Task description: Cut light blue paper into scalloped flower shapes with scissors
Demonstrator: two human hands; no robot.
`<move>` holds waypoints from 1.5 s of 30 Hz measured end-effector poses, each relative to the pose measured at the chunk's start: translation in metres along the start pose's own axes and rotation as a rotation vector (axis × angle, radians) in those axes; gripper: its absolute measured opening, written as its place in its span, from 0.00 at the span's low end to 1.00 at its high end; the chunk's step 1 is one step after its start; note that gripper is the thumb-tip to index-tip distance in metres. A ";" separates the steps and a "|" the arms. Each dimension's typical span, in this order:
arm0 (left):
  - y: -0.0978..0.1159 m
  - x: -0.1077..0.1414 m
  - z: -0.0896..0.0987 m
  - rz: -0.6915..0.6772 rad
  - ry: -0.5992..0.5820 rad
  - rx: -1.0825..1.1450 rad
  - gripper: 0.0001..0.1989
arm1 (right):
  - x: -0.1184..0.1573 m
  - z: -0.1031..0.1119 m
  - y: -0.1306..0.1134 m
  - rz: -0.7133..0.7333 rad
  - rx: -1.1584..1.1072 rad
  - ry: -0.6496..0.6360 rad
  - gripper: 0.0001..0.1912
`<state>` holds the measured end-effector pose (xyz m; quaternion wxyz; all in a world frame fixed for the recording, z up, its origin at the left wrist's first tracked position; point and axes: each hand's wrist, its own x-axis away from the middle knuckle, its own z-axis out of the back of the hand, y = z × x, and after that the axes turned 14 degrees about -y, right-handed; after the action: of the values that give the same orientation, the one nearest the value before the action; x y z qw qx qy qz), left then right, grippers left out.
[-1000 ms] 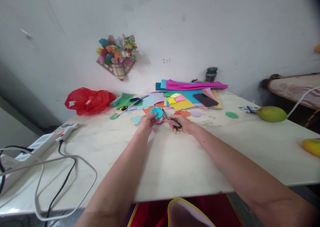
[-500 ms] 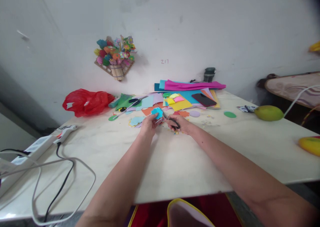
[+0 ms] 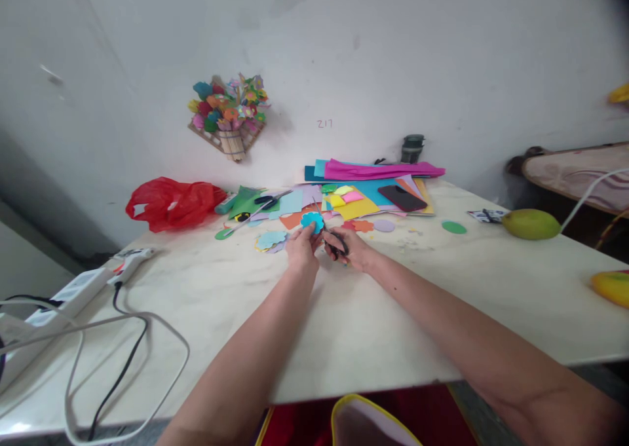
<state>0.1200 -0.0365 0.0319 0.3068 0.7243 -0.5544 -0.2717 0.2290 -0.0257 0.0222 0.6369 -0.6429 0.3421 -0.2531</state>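
A small blue scalloped paper piece [image 3: 312, 221] is pinched in my left hand [image 3: 303, 244], over the middle of the table. My right hand [image 3: 354, 249] has its fingers in the dark handles of a pair of scissors [image 3: 338, 244], whose blades point up and away beside the blue piece. Just left of my left hand lies a pale blue scalloped cutout [image 3: 272, 239] on other cutouts. Behind my right hand are an orange cutout [image 3: 363, 226] and a lilac oval [image 3: 384, 225].
Coloured sheets [image 3: 361, 204] with a phone [image 3: 401, 198] lie at the back. A second pair of scissors [image 3: 268, 201] and a red bag [image 3: 174, 204] are back left. Cables and a power strip [image 3: 73, 294] lie left, a green-yellow fruit [image 3: 531, 224] right.
My left hand and the blue piece have shifted slightly right, and the piece has turned. The scissors in my right hand have turned to point more steeply away. The view has shifted slightly.
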 end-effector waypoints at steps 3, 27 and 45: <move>-0.001 0.001 -0.002 -0.021 0.005 -0.002 0.08 | 0.001 -0.003 -0.002 0.005 -0.002 0.010 0.18; -0.007 0.009 -0.010 -0.038 0.003 -0.118 0.12 | 0.000 -0.021 -0.006 0.044 -0.046 0.106 0.18; -0.012 0.007 -0.009 -0.027 0.003 -0.120 0.13 | -0.005 -0.025 -0.001 0.005 -0.039 0.205 0.17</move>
<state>0.1357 -0.0398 0.0283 0.3467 0.7127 -0.5267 -0.3073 0.2069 -0.0379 0.0252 0.5866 -0.6250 0.4119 -0.3092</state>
